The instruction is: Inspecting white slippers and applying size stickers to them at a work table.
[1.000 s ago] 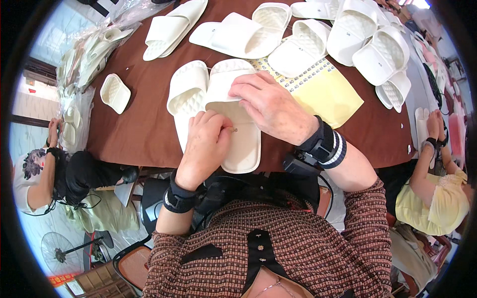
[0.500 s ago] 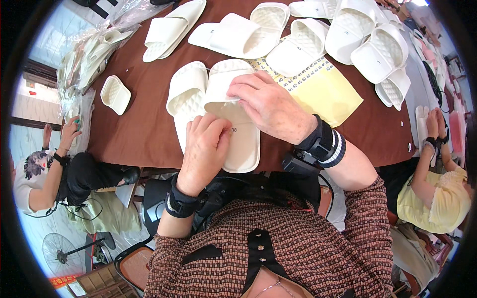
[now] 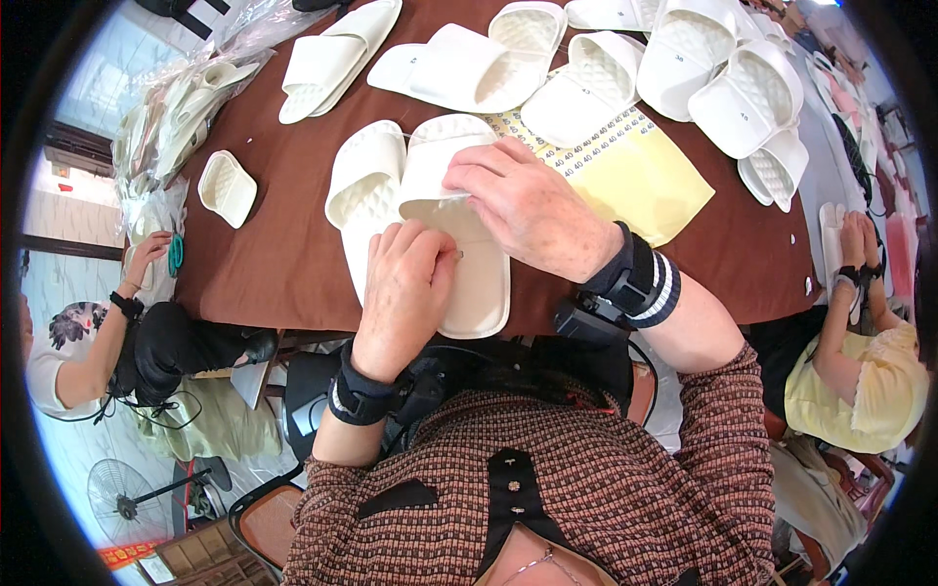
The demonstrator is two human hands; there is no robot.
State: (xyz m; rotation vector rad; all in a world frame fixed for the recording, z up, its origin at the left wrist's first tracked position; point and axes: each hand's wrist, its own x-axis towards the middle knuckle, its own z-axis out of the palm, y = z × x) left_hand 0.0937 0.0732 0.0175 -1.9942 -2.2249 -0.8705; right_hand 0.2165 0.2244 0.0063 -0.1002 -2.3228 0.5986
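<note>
A pair of white slide slippers lies at the table's near edge: the left slipper point(image 3: 363, 190) and the right slipper point(image 3: 481, 283), with their soles toward me. My right hand point(image 3: 532, 207) has its fingers curled over the edge of the right slipper's strap. On the insole of that same slipper rests my left hand point(image 3: 405, 293), its fingers bent and pinched together beside a small dark printed mark, which they partly cover. Whatever the left fingertips hold is hidden. Beyond my right hand lies a yellow sheet point(image 3: 655, 190) with rows of small printed labels, partly under another slipper point(image 3: 576, 103).
More white slippers point(image 3: 464, 68) stand along the far side of the brown-covered table point(image 3: 264, 264). A lone small slipper point(image 3: 228, 188) sits at left, near plastic-wrapped slippers point(image 3: 186, 107). Co-workers sit left and right; one's hand point(image 3: 149, 256) is near green-handled scissors point(image 3: 176, 254).
My left fingers have shifted slightly and now cover more of the printed mark on the insole. My right hand stays on the strap. The left co-worker's hand has moved slightly.
</note>
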